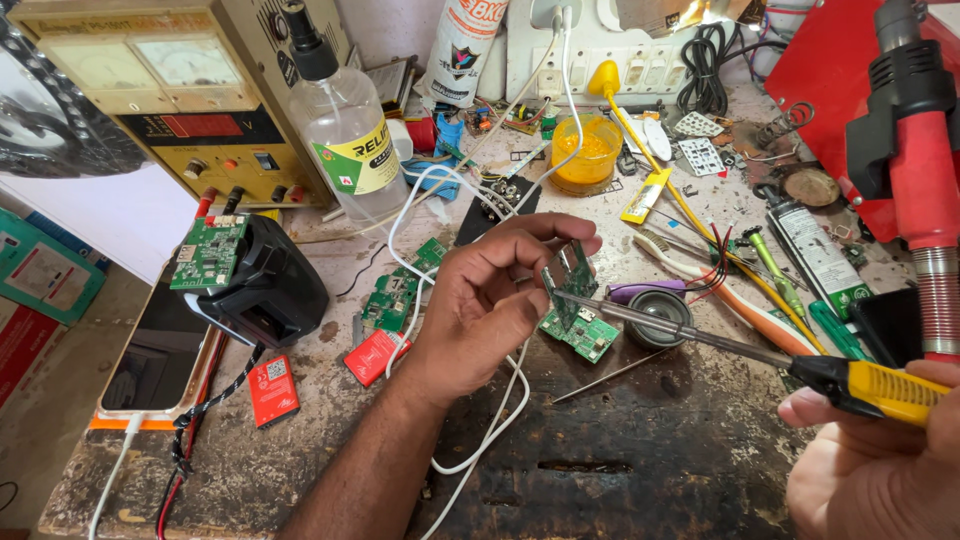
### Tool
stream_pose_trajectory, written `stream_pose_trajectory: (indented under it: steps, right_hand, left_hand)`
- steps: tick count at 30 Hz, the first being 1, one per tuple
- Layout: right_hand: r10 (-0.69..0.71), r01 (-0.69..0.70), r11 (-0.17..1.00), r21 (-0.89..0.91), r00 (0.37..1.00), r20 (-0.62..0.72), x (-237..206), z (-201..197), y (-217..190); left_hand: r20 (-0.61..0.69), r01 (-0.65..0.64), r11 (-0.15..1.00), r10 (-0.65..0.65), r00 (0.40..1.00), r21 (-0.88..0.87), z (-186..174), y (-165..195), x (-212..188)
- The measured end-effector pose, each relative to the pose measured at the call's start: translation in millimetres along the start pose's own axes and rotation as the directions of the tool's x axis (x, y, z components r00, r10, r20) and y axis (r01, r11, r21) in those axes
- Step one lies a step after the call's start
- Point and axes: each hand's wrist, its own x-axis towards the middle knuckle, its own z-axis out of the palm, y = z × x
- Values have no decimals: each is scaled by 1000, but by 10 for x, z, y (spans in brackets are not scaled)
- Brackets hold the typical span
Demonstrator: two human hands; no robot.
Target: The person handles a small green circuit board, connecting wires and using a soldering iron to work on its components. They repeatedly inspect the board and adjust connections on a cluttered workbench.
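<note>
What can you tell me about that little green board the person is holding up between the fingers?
The small green circuit board is thin, rigid and roughly rectangular, studded with tiny components. The left hand pinches it by its edges and holds it upright above the workbench. The metal tip of the soldering iron, held in the right hand, meets its lower edge. A second, similar green board sits just below it; whether the two are joined cannot be told.

Two bare hands, left hand and right hand; left forearm bare, no sleeves, rings, watch visible.
</note>
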Motion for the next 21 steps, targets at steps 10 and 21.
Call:
stream_pose_trajectory:
  steps: [10, 21]
  right_hand:
    - [9, -9, 999, -34, 1000, 2, -4, -75, 48]
    - [150, -148, 984, 95, 989, -10, 158, 9, -85]
  left_hand:
    - [2, -1, 1000, 1, 1000, 20, -1, -9, 6]
    - [37, 35, 999, -34, 999, -26, 62, 45, 9]
